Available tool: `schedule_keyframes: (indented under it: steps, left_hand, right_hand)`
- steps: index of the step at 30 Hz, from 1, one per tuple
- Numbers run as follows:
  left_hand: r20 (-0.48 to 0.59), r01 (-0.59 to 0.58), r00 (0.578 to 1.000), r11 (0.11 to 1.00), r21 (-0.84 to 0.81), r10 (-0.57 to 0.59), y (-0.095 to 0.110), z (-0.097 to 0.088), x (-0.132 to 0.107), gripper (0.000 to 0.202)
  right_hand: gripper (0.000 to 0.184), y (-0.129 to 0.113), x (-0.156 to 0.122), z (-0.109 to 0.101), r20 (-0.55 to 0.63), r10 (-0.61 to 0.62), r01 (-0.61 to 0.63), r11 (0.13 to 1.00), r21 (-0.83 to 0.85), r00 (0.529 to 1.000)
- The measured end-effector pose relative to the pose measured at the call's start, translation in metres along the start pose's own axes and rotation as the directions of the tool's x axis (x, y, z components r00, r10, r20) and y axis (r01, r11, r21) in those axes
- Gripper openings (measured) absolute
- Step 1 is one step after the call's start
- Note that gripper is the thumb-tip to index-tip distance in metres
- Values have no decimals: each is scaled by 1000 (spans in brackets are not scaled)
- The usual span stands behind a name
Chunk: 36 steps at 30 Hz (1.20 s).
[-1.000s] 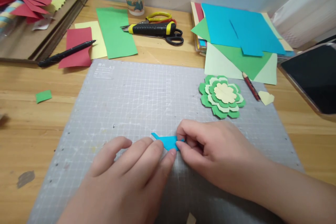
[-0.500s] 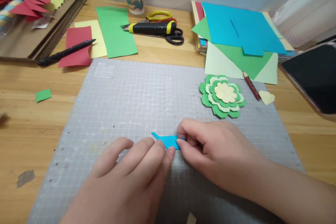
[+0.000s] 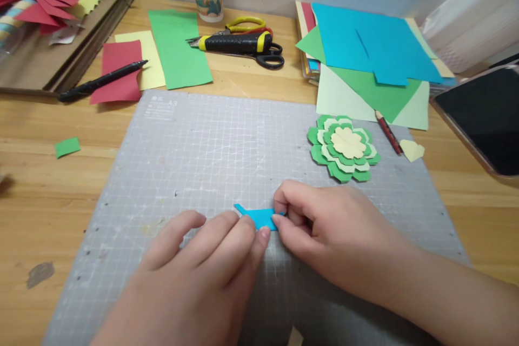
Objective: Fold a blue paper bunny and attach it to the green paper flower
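Currently, I am holding a small bright-blue paper piece with a thin slanting tail (image 3: 263,218) between my two hands, keeping it on or just above the grey gridded cutting mat (image 3: 203,157). My right hand (image 3: 324,221) is pinching the right end between thumb and forefinger, while its other fingers are curling in behind. My left hand (image 3: 198,275) is arching palm-down, its thumb tip resting at the piece's lower edge and its nearest fingers covering the left end; those fingertips are hiding from me, so I cannot tell whether they are gripping or only pressing. Hardly anything is changing compared with a second ago: both hands are staying in place, with only the slightest shift at my left thumb. I am taking that to mean the piece is being steadied rather than moved, its tail poking out free beyond my left fingers. Past my right hand, a layered green-and-cream paper flower (image 3: 346,143) is resting on the mat, and a short dark-red pencil (image 3: 388,133) is lying to its right. Farther ahead of both hands, a black-and-yellow utility knife (image 3: 235,44) is partly covering black-handled scissors (image 3: 271,65).
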<state>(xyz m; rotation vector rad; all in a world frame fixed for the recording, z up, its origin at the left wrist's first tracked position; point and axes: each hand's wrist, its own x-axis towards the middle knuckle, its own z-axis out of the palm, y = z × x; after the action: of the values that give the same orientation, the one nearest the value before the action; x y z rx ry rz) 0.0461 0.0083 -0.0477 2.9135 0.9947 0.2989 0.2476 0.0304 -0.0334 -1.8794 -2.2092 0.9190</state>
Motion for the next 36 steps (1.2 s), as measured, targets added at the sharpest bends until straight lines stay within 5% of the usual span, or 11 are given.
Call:
schedule_keyframes:
  steps: [36]
  left_hand:
    - [-14, 44, 999, 999, -31, -45, 2, 1, 5, 43]
  right_hand:
    - [8, -1, -2, -2, -7, 19, -19, 1000, -16, 1000]
